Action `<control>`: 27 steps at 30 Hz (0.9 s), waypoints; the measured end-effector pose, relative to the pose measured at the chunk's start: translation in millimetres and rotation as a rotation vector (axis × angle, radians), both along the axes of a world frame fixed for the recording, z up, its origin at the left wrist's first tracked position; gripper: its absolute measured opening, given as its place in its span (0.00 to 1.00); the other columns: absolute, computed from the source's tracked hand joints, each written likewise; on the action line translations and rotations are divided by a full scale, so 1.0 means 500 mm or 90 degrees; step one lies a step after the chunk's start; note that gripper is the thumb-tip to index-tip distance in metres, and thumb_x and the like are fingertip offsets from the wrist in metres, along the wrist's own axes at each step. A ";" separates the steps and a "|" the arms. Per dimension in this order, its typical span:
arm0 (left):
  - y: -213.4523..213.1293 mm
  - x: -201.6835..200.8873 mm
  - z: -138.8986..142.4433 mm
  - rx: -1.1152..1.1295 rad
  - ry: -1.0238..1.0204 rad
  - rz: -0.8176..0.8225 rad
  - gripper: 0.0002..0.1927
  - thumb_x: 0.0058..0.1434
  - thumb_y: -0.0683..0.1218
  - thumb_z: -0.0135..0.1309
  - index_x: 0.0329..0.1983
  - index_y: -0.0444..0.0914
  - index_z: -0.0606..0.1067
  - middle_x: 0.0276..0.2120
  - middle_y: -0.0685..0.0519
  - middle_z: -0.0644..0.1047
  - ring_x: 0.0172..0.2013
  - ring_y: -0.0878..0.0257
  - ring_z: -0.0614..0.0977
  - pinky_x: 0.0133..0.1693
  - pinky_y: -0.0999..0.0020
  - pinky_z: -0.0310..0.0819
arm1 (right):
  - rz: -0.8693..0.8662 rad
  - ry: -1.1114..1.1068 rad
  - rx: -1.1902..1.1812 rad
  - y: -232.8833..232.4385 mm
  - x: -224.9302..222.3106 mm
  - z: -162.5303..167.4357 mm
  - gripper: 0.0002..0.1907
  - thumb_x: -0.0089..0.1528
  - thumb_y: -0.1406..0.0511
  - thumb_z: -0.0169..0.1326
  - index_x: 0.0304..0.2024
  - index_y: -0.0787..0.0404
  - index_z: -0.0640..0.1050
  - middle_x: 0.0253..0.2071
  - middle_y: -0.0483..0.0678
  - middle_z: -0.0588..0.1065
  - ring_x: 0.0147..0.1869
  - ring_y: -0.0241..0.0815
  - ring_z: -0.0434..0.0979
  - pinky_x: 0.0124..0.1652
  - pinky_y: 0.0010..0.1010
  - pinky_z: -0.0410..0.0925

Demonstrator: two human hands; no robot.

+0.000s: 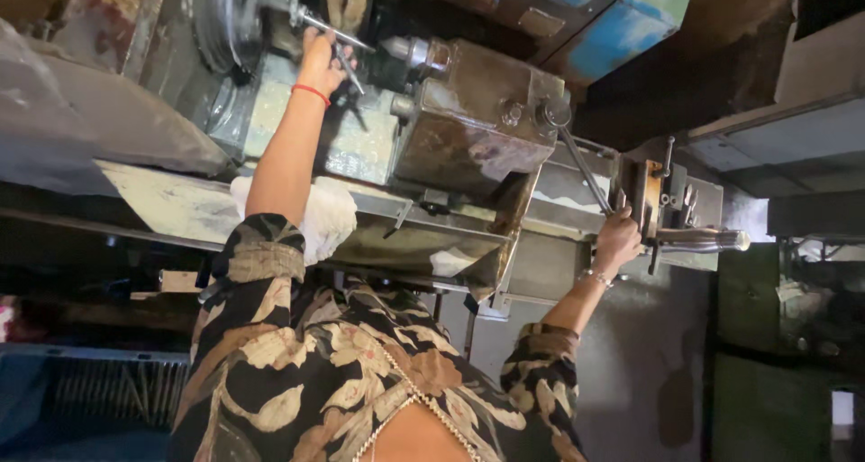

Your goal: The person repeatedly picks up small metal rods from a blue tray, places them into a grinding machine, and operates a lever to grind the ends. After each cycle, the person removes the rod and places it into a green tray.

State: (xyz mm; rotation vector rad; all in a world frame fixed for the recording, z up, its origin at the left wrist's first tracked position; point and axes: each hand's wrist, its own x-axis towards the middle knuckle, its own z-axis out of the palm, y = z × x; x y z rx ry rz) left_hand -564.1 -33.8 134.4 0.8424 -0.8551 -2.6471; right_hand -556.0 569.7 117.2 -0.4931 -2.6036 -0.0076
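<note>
A thin metal rod [347, 61] is gripped in the left hand [321, 58], fingers closed round it, up at the head of an old lathe [468, 124] near the big round chuck [221, 20]. The rod is held slanted, its lower end pointing down toward the machine bed; it appears to be kept close to the spindle so it can be set against the turning end. A red thread [311, 92] is worn on that wrist

The right hand [618, 238] is closed round a long steel lever [581, 169] that runs up to a knob on the brown metal housing [478, 110]; the arm is stretched out to the side, likely so the lever can be worked while the other hand stays at the chuck. A bracelet [595, 278] is seen on the right wrist

A white cloth [324, 219] is laid on the tray edge below the left forearm, within easy reach. A polished steel handle [703, 239] sticks out just right of the right hand. A blue cover [622, 25] sits above the housing. Patterned sleeves [261, 255] are rolled back, clear of the moving parts
</note>
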 end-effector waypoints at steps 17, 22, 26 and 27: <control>0.041 -0.026 0.043 -0.057 0.145 -0.017 0.26 0.66 0.39 0.52 0.61 0.53 0.59 0.55 0.52 0.68 0.51 0.49 0.78 0.53 0.13 0.59 | 0.133 0.041 -0.089 0.021 -0.040 0.026 0.30 0.72 0.53 0.42 0.29 0.66 0.83 0.26 0.65 0.76 0.32 0.70 0.77 0.35 0.60 0.68; 0.037 -0.023 0.026 0.013 0.103 0.025 0.27 0.65 0.41 0.53 0.62 0.54 0.58 0.56 0.51 0.67 0.52 0.45 0.78 0.55 0.13 0.61 | 0.133 0.061 -0.046 0.020 -0.042 0.028 0.30 0.73 0.53 0.42 0.30 0.68 0.82 0.28 0.66 0.76 0.34 0.70 0.77 0.37 0.59 0.68; 0.021 -0.012 0.003 0.024 0.105 0.046 0.28 0.65 0.41 0.54 0.62 0.54 0.57 0.58 0.51 0.67 0.53 0.43 0.77 0.56 0.15 0.61 | 0.133 0.048 -0.063 0.020 -0.043 0.028 0.28 0.73 0.54 0.42 0.32 0.67 0.82 0.29 0.66 0.76 0.34 0.70 0.77 0.36 0.59 0.68; 0.018 -0.010 0.000 0.017 0.108 0.042 0.27 0.65 0.41 0.54 0.62 0.53 0.58 0.58 0.51 0.66 0.54 0.43 0.78 0.56 0.15 0.62 | 0.129 0.041 -0.069 0.020 -0.043 0.029 0.28 0.73 0.54 0.42 0.32 0.67 0.81 0.28 0.66 0.76 0.34 0.70 0.77 0.36 0.59 0.68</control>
